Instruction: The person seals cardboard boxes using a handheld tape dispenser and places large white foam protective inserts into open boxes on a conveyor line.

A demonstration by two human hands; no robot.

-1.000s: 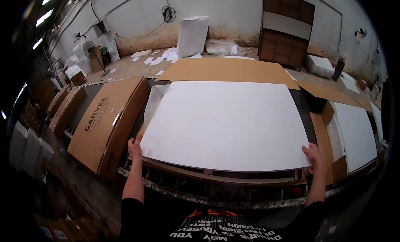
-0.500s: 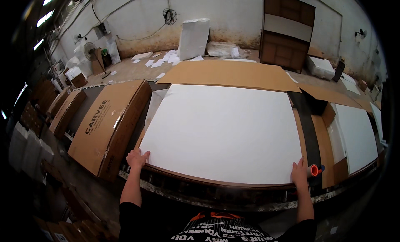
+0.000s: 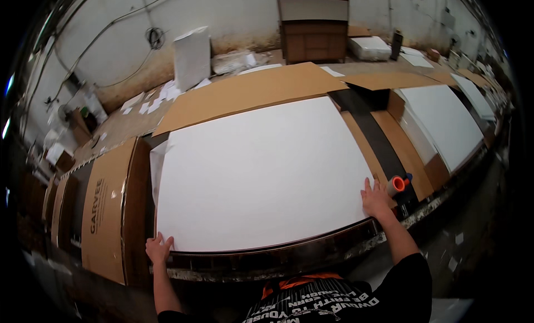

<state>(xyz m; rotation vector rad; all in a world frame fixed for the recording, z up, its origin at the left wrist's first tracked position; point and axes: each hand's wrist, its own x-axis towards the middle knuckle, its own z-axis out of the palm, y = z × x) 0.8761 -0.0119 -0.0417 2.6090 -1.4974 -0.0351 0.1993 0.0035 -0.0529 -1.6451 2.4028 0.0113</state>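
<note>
A large flat white panel (image 3: 261, 173) lies in an open cardboard carton, whose long far flap (image 3: 245, 98) is folded outward. At the panel's near left corner rests my left hand (image 3: 159, 248), thumb and fingers apart. My right hand (image 3: 376, 199) lies over the near right corner with its fingers spread on the panel's edge. Just right of that hand sits a tape dispenser (image 3: 397, 184) with an orange hub and a blue part. Some pale wrapping (image 3: 157, 167) shows along the panel's left side.
Closed cardboard boxes (image 3: 105, 212) stand in a row to the left on the dark conveyor. Right of me is another open carton with a white panel (image 3: 442, 120). A wrapped white slab (image 3: 192, 59) and a tall brown stack (image 3: 313, 28) stand by the wall.
My view has turned to the right, so the scene appears tilted and shifted left. Both hands remain at the panel's near corners; the right hand's fingers now reach further over the panel.
</note>
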